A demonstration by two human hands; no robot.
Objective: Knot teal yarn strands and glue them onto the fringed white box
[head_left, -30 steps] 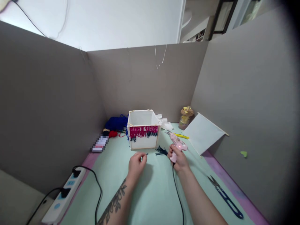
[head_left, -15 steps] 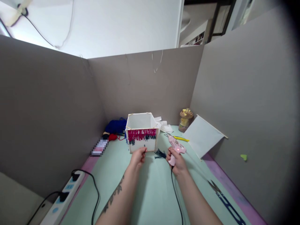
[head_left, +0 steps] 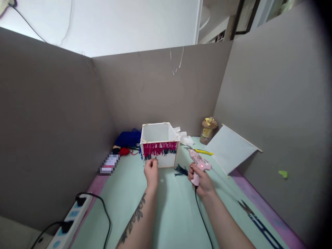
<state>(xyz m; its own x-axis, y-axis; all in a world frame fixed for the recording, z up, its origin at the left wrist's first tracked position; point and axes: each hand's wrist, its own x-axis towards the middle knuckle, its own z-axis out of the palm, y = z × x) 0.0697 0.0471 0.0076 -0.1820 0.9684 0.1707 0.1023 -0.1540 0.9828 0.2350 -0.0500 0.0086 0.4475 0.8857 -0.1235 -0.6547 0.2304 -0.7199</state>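
Note:
A white open-topped box (head_left: 166,160) stands on the pale green table, with magenta yarn fringe (head_left: 155,148) and some dark teal strands along its upper front. In front of its lower left part is my left hand (head_left: 151,169), fingers pinched around a small dark strand of yarn (head_left: 156,158). My right hand (head_left: 201,178) is wrapped round the handle of a pink glue gun (head_left: 199,162), whose small red light glows and whose nozzle points up and left. Between the box and my right hand lies a bundle of dark teal yarn (head_left: 181,170).
Blue yarn (head_left: 128,138) and a red ball (head_left: 124,151) sit left of the box. Yellow-handled pliers (head_left: 204,152), a jar (head_left: 208,131) and a white panel (head_left: 232,150) are at right, scissors (head_left: 260,226) nearer. A power strip (head_left: 70,221) lies front left.
My left hand has moved up and slightly left, closer to the fringe, still pinched. My right hand still holds the glue gun, slightly farther right in view. The whole view has shifted a little.

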